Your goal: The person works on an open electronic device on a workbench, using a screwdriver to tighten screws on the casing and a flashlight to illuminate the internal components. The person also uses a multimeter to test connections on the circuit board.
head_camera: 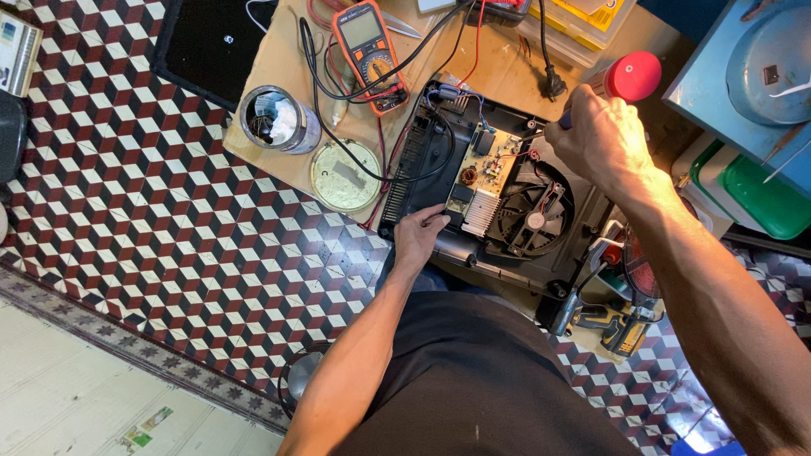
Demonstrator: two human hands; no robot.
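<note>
A: What's the person wearing?
B: Dark garment (pixel 473 380), black or charcoal, plain, no print visible. Covers torso and lap at bottom centre of frame.
A: Sleeves?
B: None in view. Both forearms bare to the frame edge. Left hand (pixel 420 235) and right hand (pixel 601 139): no gloves, no watch, no rings that I can make out.

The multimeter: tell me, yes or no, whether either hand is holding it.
No: the multimeter lies untouched on the board, while the left hand rests on the opened appliance and the right hand grips a red-handled screwdriver.
</note>
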